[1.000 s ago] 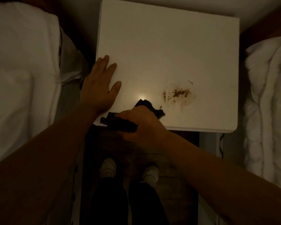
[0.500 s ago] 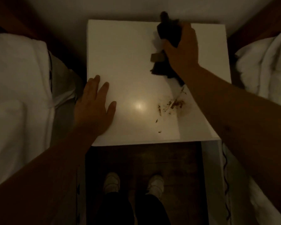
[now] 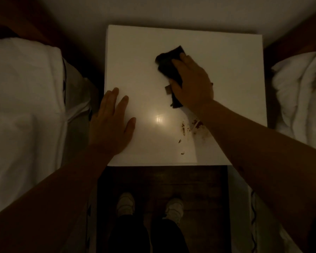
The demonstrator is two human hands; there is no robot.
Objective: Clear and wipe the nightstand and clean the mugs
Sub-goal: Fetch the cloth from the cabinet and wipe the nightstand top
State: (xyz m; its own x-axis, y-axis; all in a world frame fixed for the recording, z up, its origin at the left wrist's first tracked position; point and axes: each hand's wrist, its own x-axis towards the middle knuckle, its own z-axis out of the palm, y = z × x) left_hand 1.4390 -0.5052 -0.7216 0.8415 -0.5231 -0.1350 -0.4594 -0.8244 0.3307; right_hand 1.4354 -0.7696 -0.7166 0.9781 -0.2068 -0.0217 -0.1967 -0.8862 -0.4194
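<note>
- Nightstand [image 3: 139, 52]: white square top, seen from above, dim light with a glare spot near centre of the surface.
- Right hand [image 3: 192, 83]: on the dark cloth [image 3: 169, 64], thumb and fingers curled over it, gripping it against the surface right of centre, toward the far half.
- Cloth sticks out ahead of the fingers and behind the palm; small tag shows at its left edge.
- Left hand [image 3: 110, 125]: released, flat, fingers straight, palm down on the near-left corner of the surface.
- Brown stain [image 3: 189, 127]: smeared streaks and crumbs near the front-right, partly under the right forearm, apart from the cloth.
- White bedding [image 3: 22, 99] on the left, white duvet [image 3: 303, 92] on the right.
- Person's shoes [image 3: 125, 204] on the dark floor below.
</note>
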